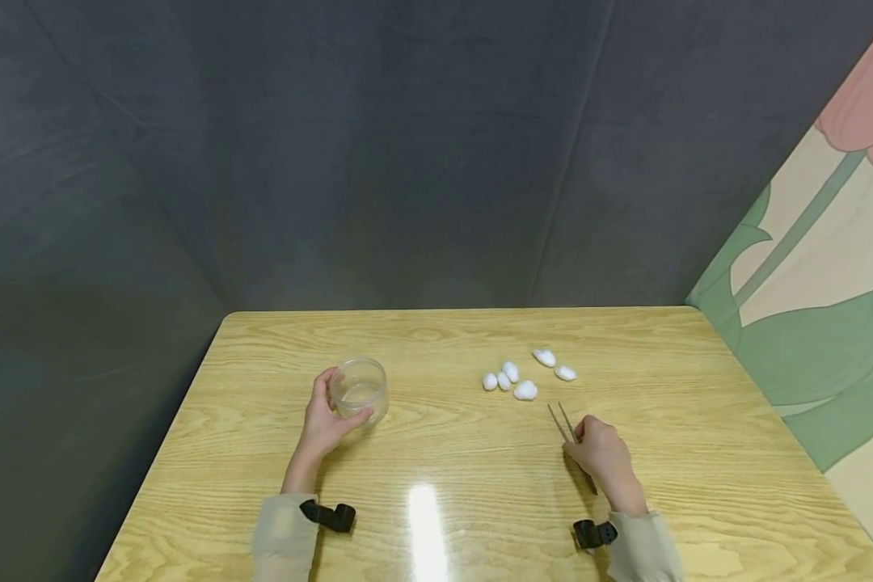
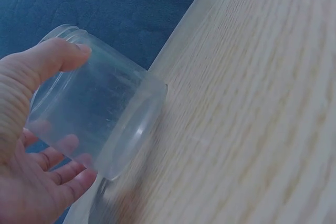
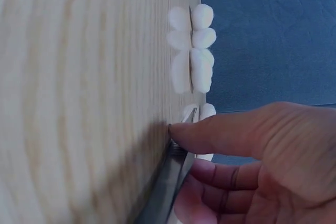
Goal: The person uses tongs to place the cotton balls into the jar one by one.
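Wooden bench (image 1: 480, 485), dark backdrop. Left hand (image 1: 325, 420) cups clear jar (image 1: 360, 390) at bench centre-left, thumb and fingers curled round it. Right hand (image 1: 602, 453) pinches tweezers (image 1: 562, 423), tips apart, pointing at cotton balls (image 1: 524, 375) just beyond.

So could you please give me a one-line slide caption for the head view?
Left hand grips a clear jar; right hand holds tweezers near five cotton balls on the table.
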Motion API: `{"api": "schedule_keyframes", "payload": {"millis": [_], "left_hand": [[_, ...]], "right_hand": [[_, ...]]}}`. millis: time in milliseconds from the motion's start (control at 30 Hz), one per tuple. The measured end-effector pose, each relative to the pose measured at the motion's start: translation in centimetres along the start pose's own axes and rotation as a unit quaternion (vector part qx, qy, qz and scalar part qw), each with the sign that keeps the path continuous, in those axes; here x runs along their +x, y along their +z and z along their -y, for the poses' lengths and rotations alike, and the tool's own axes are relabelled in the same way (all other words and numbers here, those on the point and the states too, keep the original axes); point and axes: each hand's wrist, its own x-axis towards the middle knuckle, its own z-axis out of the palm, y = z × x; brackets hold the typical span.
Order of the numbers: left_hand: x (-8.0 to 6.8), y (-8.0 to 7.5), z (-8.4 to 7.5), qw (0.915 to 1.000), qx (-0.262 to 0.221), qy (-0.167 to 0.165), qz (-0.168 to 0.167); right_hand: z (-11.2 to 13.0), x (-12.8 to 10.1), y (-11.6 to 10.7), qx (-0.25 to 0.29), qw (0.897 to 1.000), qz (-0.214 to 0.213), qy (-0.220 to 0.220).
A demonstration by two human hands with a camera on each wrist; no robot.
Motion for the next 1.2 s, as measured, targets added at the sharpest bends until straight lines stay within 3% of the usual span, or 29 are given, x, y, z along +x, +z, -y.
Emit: {"api": "schedule_keyframes", "payload": {"millis": [233,433,733,1000,1200], "left_hand": [[0.02,0.07,0.01,0.9999,0.007,-0.014,-0.002],[0.06,0.16,0.1,1.0,0.002,-0.005,-0.003],[0.2,0.4,0.03,1.0,0.004,0.002,-0.007],[0.22,0.48,0.0,1.0,0.004,0.001,-0.007],[0.22,0.53,0.02,1.0,0.005,-0.001,-0.007]], "right_hand": [[-0.15,-0.07,0.08,-0.005,1.0,-0.008,0.011],[-0.14,-0.32,-0.27,-0.002,1.0,-0.018,0.019],[-0.33,-0.27,-0.76,-0.002,1.0,-0.021,0.01],[-0.87,0.03,-0.47,0.011,0.998,-0.06,-0.016],[-0.95,0.12,-0.81,0.028,0.998,-0.057,-0.012]]}}
